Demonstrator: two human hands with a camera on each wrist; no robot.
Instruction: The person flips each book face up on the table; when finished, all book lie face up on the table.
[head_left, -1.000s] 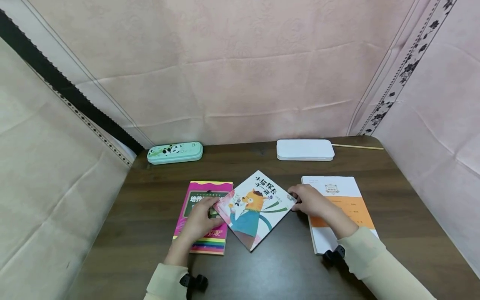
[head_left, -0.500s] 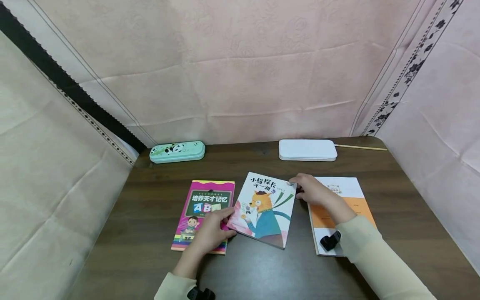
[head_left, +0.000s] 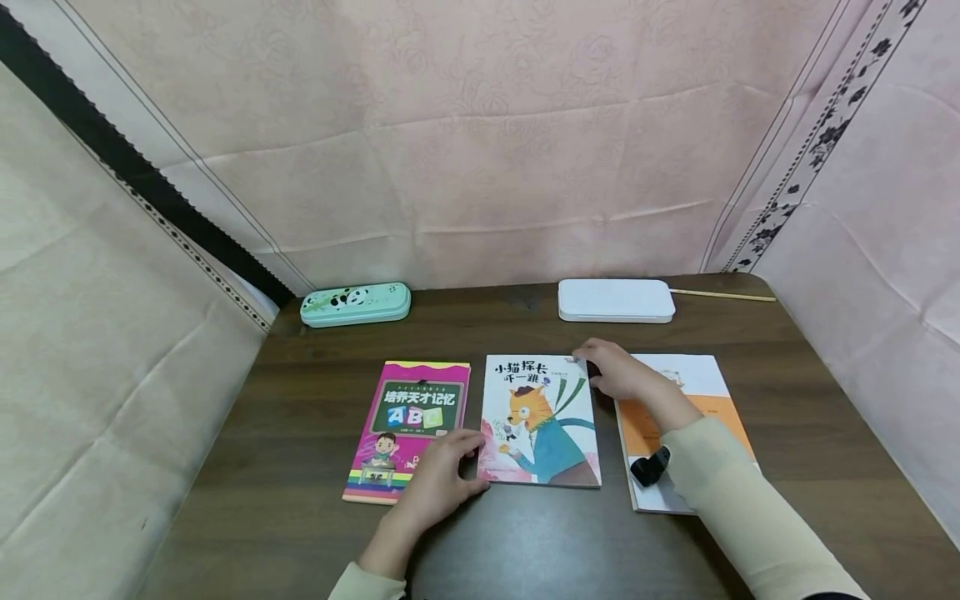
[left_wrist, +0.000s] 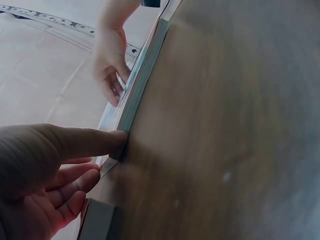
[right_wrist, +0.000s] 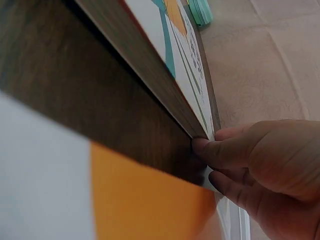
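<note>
Between two other books on the table [head_left: 525, 542]: cat picture book [head_left: 538, 421], flat, long axis running away from the person. Left hand [head_left: 442, 487], fingers straight, touches its near-left corner; right hand [head_left: 618, 373] pinches its far-right corner.

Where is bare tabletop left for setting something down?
Bare table lies between panda pencil case and white case, plus the front edge. The pink book, cat book and orange book row is crowded.
</note>
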